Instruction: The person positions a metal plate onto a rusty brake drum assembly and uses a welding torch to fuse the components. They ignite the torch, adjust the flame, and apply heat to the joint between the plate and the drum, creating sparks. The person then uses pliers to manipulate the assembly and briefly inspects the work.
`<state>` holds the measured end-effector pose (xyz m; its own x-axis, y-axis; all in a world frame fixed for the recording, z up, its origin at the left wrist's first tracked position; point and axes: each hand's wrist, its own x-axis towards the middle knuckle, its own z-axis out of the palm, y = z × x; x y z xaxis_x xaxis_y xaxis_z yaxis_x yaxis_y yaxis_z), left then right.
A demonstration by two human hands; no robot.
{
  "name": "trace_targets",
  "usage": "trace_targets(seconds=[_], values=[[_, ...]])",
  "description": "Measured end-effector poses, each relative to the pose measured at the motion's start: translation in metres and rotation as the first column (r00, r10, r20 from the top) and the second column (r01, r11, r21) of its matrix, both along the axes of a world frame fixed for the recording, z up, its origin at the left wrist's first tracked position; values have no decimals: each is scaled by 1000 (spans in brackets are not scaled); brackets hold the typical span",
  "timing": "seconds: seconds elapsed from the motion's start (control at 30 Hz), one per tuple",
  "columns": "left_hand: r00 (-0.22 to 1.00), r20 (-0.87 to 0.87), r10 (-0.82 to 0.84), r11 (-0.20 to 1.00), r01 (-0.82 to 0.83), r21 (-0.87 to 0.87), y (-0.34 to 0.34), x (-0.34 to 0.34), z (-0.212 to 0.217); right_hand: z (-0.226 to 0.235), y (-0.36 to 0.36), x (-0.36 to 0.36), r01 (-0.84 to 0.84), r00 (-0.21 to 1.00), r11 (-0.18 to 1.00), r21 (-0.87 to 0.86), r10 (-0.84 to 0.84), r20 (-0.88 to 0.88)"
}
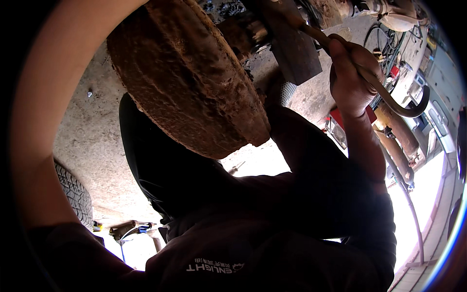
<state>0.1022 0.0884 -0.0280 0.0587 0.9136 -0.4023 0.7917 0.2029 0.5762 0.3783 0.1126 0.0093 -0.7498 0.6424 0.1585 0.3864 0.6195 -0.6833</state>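
A rod with a hooked end (pixel 417 111) is gripped in my right hand (pixel 354 75), the fingers closed around it. Its far end meets a dark rectangular block (pixel 297 56) at the top, though I cannot tell whether the two are joined. Left of that block, a large, thick, rust-brown curved metal part with ridges (pixel 185 73) fills the upper middle, above my legs. My left forearm arches up along the left side and leaves the picture at the top edge, so that hand is out of sight.
Dirty concrete floor (pixel 92 126) spreads on the left, with a tyre (pixel 75 194) at its edge. Coiled hoses (pixel 389 46), rusty gas cylinders (pixel 396 126) and a long thin pole (pixel 408 194) are on the right. A screwdriver-like tool (pixel 237 168) lies between my legs.
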Motion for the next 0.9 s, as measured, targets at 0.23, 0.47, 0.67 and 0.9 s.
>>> trace_targets(seconds=[0.23,0.47,0.67,0.9], values=[[1000,14,7,999,-6,-40,2,0,-1,-5,2,-5,-40,998,985,166,33,46],[998,64,-2,999,4,-44,5,0,-5,-14,-2,0,-18,999,996,92,22,-44],[998,36,-42,997,44,-58,3,-2,1,-6,-6,9,-41,999,993,112,38,27],[999,38,0,999,2,-44,1,0,0,-16,0,8,-32,999,984,177,35,-15]])
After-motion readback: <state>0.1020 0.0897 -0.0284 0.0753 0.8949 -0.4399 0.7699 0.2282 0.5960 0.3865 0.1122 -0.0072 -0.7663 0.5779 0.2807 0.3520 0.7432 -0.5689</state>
